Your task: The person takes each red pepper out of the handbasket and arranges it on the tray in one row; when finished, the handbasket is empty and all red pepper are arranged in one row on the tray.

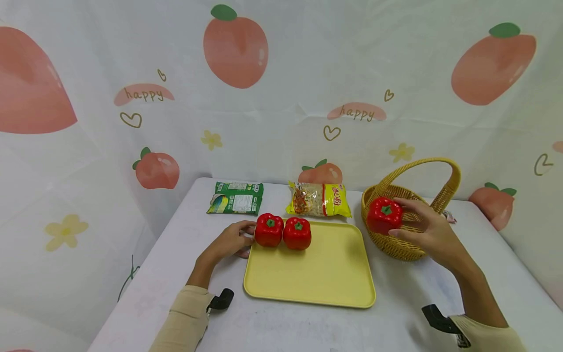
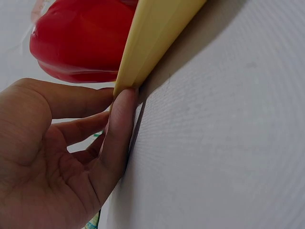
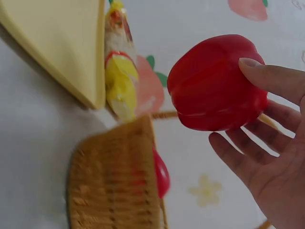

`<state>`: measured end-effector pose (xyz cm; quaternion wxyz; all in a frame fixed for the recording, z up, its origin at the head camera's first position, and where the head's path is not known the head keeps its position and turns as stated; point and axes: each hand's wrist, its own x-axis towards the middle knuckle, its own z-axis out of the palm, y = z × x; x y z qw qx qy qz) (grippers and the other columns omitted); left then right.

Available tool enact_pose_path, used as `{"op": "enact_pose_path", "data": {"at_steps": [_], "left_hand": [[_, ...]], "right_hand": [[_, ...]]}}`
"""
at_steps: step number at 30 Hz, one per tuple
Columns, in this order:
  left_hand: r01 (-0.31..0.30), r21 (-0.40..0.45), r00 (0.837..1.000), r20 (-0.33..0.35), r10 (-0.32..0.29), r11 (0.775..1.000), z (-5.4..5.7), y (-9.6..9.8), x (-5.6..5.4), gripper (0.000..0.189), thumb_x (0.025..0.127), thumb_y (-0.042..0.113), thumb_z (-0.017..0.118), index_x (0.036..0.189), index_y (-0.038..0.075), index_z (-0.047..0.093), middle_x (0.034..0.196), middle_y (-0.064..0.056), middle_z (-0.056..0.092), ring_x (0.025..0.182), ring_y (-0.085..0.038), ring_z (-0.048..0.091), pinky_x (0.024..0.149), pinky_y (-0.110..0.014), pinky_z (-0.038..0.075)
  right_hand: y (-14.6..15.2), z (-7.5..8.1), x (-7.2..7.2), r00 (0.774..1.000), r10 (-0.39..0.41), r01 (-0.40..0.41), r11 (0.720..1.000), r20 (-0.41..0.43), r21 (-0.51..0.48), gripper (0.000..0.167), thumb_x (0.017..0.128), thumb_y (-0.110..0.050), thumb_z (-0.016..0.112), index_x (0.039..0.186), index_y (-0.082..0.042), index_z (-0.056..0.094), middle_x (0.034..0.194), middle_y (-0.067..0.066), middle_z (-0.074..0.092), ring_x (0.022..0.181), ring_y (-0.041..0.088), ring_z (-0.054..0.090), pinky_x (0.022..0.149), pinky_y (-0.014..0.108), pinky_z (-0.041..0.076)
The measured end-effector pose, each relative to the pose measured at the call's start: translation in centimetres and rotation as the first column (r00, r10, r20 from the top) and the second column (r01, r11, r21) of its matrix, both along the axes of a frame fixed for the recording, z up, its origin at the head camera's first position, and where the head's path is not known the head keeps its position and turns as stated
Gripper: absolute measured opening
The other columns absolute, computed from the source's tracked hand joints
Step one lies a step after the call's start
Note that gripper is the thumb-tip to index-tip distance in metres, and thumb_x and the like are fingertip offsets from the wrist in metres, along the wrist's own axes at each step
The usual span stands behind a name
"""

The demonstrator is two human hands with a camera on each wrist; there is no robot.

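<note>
My right hand holds a red bell pepper by its side, thumb and fingers around it, in the air over the wicker basket. In the right wrist view, that pepper is above the basket wall, and a red rounded thing shows inside the basket. At the yellow tray, my left hand pinches the left rim; the left wrist view shows thumb and finger meeting at the tray edge. Two more red bell peppers sit side by side on the tray's upper left.
Behind the tray lie a green packet and a yellow, partly see-through food bag. The basket's tall handle arches up at the right. A printed curtain hangs behind the white table.
</note>
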<state>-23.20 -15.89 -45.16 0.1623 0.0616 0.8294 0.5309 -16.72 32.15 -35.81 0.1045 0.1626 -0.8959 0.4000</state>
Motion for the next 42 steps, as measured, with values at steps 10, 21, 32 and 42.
{"op": "enact_pose_path", "data": {"at_steps": [10,21,32,42], "left_hand": [[-0.013,-0.01,1.0,0.001,0.013,1.0,0.0,0.1,-0.1,0.056,0.096,0.005,0.062,0.151,0.002,0.053,0.133,-0.018,0.062,0.103,-0.025,0.069,0.072,-0.037,0.067],[-0.019,-0.017,1.0,-0.002,0.019,1.0,-0.1,0.2,-0.2,0.055,0.096,0.006,0.064,0.15,0.002,0.055,0.131,-0.018,0.062,0.102,-0.025,0.069,0.071,-0.036,0.067],[-0.016,-0.03,1.0,-0.004,0.016,0.999,-0.1,0.2,-0.2,0.056,0.095,0.007,0.064,0.151,0.003,0.054,0.132,-0.017,0.062,0.102,-0.025,0.068,0.072,-0.036,0.067],[-0.034,-0.041,0.999,0.009,0.035,0.999,-0.3,0.1,-0.3,0.057,0.094,0.007,0.065,0.15,0.005,0.055,0.131,-0.015,0.063,0.099,-0.024,0.068,0.073,-0.035,0.067]], "right_hand": [[-3.9,-1.8,-1.4,0.997,0.081,-0.081,0.997,0.008,-0.003,0.07,0.089,-0.014,0.086,0.152,-0.009,0.055,0.143,0.015,0.059,0.119,0.034,0.067,0.095,0.022,0.059],[-6.7,-2.6,-3.0,0.982,0.139,-0.123,0.985,0.128,-0.123,0.072,0.09,-0.015,0.085,0.153,-0.005,0.052,0.145,0.018,0.057,0.125,0.042,0.064,0.1,0.043,0.061],[-8.1,-3.5,-3.3,0.971,0.173,-0.143,0.974,0.165,-0.174,0.07,0.092,-0.02,0.083,0.154,-0.012,0.052,0.146,0.016,0.058,0.122,0.04,0.067,0.093,0.029,0.062],[-8.3,-4.5,-3.4,0.964,0.178,-0.141,0.972,0.2,-0.186,0.071,0.091,-0.021,0.084,0.154,-0.01,0.052,0.147,0.017,0.059,0.126,0.044,0.065,0.097,0.039,0.063]]}}
